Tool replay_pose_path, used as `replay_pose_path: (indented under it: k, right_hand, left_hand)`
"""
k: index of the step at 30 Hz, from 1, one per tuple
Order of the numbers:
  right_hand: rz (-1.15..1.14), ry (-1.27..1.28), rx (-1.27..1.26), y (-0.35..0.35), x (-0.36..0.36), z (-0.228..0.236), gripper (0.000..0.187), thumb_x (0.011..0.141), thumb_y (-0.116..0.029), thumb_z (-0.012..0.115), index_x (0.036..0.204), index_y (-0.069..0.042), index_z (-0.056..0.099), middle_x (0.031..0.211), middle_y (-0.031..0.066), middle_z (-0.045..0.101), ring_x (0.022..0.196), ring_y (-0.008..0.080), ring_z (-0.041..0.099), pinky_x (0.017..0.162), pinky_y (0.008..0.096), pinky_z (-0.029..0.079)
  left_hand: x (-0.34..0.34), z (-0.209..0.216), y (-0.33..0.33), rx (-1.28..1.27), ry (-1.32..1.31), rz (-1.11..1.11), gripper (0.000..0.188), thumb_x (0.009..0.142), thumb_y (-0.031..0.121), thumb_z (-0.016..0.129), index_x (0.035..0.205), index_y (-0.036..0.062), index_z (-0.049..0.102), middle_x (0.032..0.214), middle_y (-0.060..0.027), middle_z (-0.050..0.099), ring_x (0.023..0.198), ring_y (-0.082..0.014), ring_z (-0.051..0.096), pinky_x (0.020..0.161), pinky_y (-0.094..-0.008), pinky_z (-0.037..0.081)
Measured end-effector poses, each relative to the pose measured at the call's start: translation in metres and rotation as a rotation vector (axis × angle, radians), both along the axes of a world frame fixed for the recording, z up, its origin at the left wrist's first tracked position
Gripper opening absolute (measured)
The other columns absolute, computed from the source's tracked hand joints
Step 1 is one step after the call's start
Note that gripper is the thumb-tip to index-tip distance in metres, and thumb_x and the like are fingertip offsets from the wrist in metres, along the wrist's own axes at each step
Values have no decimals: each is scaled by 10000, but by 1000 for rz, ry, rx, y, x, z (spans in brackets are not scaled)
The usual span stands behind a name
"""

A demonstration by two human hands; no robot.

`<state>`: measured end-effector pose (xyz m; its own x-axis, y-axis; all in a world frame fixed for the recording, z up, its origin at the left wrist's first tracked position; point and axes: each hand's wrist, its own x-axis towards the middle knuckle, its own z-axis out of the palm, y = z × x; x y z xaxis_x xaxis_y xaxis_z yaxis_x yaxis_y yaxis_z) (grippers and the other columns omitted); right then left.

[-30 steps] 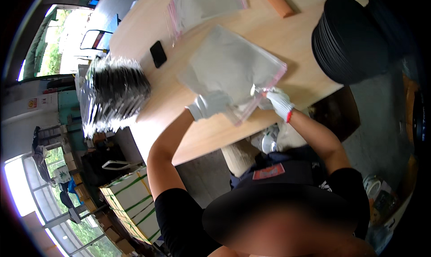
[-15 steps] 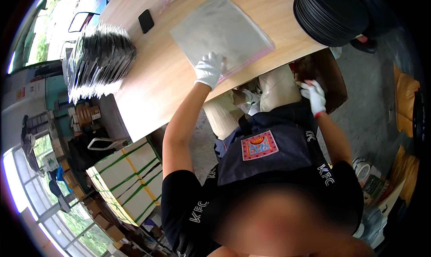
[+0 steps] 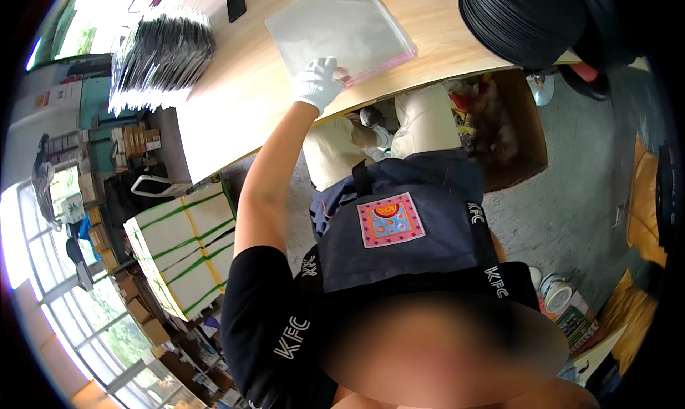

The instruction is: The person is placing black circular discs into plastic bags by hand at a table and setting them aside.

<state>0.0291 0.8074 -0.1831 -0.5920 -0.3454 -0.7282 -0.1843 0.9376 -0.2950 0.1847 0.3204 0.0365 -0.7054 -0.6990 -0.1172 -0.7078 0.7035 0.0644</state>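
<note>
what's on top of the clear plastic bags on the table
The gloved left hand lies on the near left part of the clear plastic bags. What is directly beneath the hand is covered and cannot be seen.

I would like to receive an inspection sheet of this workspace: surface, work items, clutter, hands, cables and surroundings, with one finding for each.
Surface: table with pale wood grain.
Work items: stack of clear plastic bags lying flat, pinkish strip along the near edge.
Clutter: black phone; stack of dark wrapped items by the table's left edge; stack of thin black discs at the right.
Left hand: white glove, at the bags' near left corner; grip unclear.
Right hand: not in view.
Cables: nothing seen.
Surroundings: open brown box holding mixed scraps, beside the person's right leg; pale strapped block at left; windows at far left.
</note>
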Motion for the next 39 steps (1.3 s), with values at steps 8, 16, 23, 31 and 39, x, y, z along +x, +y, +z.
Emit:
replay_pose_path:
  k: [8, 16, 23, 31, 39]
  right_hand:
    - [130, -37, 49, 4, 7, -12, 333, 891, -260, 508, 1123, -52, 626, 1039, 133, 653, 954, 265, 627, 828, 366, 502]
    - [244, -31, 137, 1, -12, -45, 371, 873, -303, 512, 1115, -54, 644, 1069, 158, 655, 986, 301, 633, 850, 387, 505]
    - [444, 31, 277, -2, -104, -66, 405, 858, -341, 515, 1107, -56, 660, 1095, 181, 657, 1013, 332, 638, 870, 406, 507]
    - [85, 62, -875, -233, -140, 178, 211, 916, -202, 587, 996, -15, 643, 854, 36, 666, 713, 67, 557, 616, 223, 449]
    - [-341, -588, -948, -422, -75, 160, 404, 822, -142, 685, 1168, -15, 521, 856, 50, 641, 747, 94, 607, 569, 243, 498]
  left_hand:
    - [-13, -12, 23, -11, -41, -36, 450, 715, 234, 695, 1140, 190, 554, 1100, -132, 531, 1021, -346, 545, 853, -459, 470]
    - [-20, -21, 17, 39, 13, 48, 429, 706, 205, 708, 1103, 148, 555, 1080, -183, 520, 998, -370, 547, 845, -467, 471]
    - [-50, -19, 8, 91, 34, -12, 458, 698, 226, 733, 1085, 83, 534, 1087, -201, 522, 985, -394, 556, 834, -468, 478]
    - [-20, -34, -5, 10, 21, 39, 391, 754, 186, 654, 1091, 50, 511, 1075, -213, 545, 974, -397, 571, 813, -468, 490]
    - [-33, -28, 25, 0, 97, 79, 456, 741, 282, 658, 1127, 90, 507, 1107, -195, 549, 960, -389, 586, 808, -455, 490]
